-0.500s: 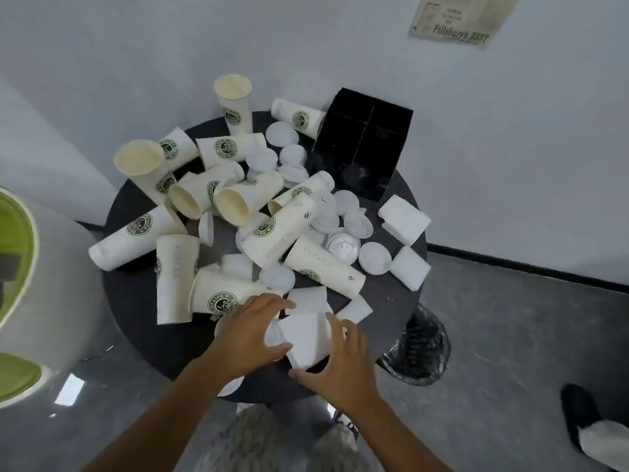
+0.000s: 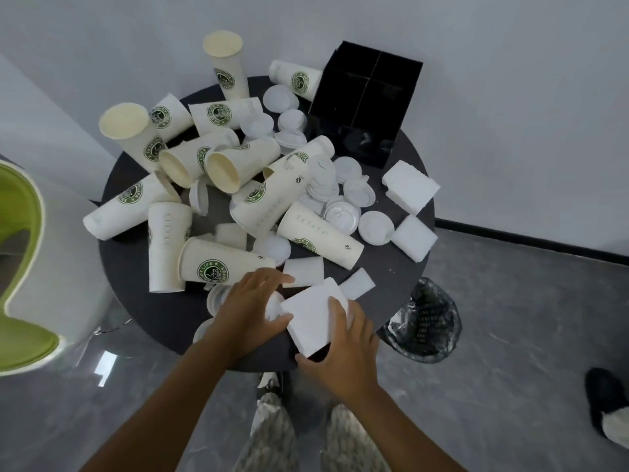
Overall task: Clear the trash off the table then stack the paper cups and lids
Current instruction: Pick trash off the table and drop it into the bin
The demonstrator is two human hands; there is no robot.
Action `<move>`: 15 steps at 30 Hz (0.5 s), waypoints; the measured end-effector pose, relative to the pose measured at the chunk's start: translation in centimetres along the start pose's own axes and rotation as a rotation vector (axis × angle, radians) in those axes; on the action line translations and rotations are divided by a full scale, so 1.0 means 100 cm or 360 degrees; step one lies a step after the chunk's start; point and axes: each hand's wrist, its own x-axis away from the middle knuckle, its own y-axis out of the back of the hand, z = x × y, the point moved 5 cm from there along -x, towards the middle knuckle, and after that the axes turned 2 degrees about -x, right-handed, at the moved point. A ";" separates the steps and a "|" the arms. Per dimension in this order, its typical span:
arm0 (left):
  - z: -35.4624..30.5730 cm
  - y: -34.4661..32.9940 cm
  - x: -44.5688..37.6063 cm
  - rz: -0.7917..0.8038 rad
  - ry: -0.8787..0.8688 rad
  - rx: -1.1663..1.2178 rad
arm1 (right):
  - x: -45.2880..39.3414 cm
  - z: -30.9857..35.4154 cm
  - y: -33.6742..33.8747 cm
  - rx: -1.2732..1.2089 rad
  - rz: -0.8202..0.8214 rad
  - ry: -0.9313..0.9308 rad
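Note:
A round dark table [image 2: 398, 284] holds several white paper cups with green logos, most lying on their sides, such as one near the front [image 2: 218, 265], and several white plastic lids [image 2: 357, 194]. White foam pieces lie among them. At the near edge both hands grip one white foam block [image 2: 311, 316]: my left hand [image 2: 250, 310] presses its left side, my right hand [image 2: 343, 347] holds its right side and lower corner. A stack of lids [image 2: 218, 296] sits partly hidden under my left hand.
A black divided organizer box [image 2: 367, 100] stands at the back right of the table. More foam blocks [image 2: 410, 187] lie at the right edge. A mesh trash bin with a bag [image 2: 425, 321] stands on the floor to the right. A green and white chair [image 2: 23, 267] is at the left.
Both hands have tightened on the foam block; it is tilted and shifted slightly toward the near right edge of the table.

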 end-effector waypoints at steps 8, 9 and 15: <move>-0.016 0.010 -0.021 0.0052 -0.0048 0.0081 | 0.022 -0.021 0.031 0.0048 -0.0075 0.0075; -0.016 0.011 -0.023 0.0068 -0.0051 0.0073 | 0.024 -0.024 0.035 0.0062 -0.0079 0.0062; -0.023 -0.009 -0.043 0.0161 -0.0148 -0.0004 | 0.032 -0.043 0.054 0.0060 -0.0174 0.0021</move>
